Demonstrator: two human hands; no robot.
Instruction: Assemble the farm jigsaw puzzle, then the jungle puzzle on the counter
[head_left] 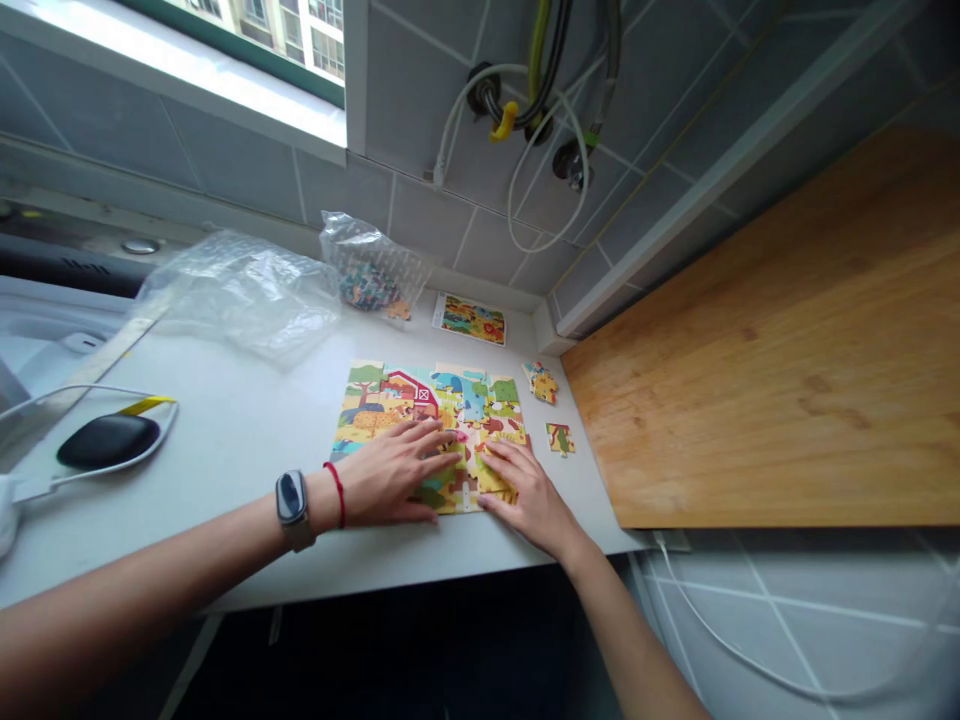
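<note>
A colourful farm jigsaw puzzle (362, 418), with a red barn, trees and animals, lies flat on the white countertop. My left hand (397, 472) rests palm down over its lower left part, fingers stretched out and spread, hiding the pieces below. At the lower right of the puzzle, my right hand (531, 497) has its fingers and thumb bent around a yellow puzzle piece (495, 482). A narrow pale gap shows left of that piece. Beyond the right hand are a loose puzzle piece (560, 439) and a small pile of puzzle pieces (541, 383).
A picture card (471, 318) lies behind the puzzle. Left of it are a clear bag of pieces (369, 285) and a crumpled plastic bag (247, 295). A black rounded device (109, 441) with a white cable sits far left. A wooden panel (780, 380) borders the right.
</note>
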